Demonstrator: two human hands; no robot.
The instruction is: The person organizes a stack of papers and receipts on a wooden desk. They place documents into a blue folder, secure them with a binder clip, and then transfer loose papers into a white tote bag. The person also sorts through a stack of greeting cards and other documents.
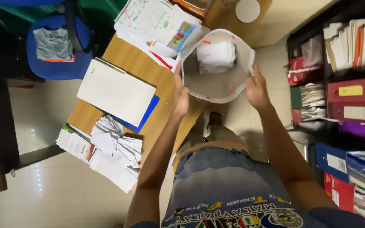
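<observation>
Nearest the camera: patterned shirt (229, 198) of the person, seen from above, filled the bottom of the view, with both bare forearms reaching forward from it.
Left hand: left hand (181, 95) gripped the left rim of a white bag, fingers curled over the edge and clenched on it.
Right hand: right hand (256, 88) clutched the right rim of the same bag, fingers closed on the edge.
Bag: white bag (216, 86) was held wide open between the two hands, its mouth facing the camera, partly over the desk corner and partly over the floor.
Inside the bag: bundle of white papers (216, 57) lay at the far side of the bag's bottom.
Desk: wooden desk (127, 59) ran diagonally to the left of the bag.
On the desk, far end: stack of printed sheets (157, 21) lay just beside the bag's upper left rim.
On the desk, middle: white board (115, 90) rested on a blue folder (148, 112).
On the desk, near end: loose heap of small white slips (115, 145) spread over the desk's edge, near a leaflet (74, 143).
Chair: blue chair (53, 46) stood beyond the desk with a grey cloth (52, 43) on its seat.
Right side: dark shelf (339, 67) held files and paper stacks, well apart from the desk.
</observation>
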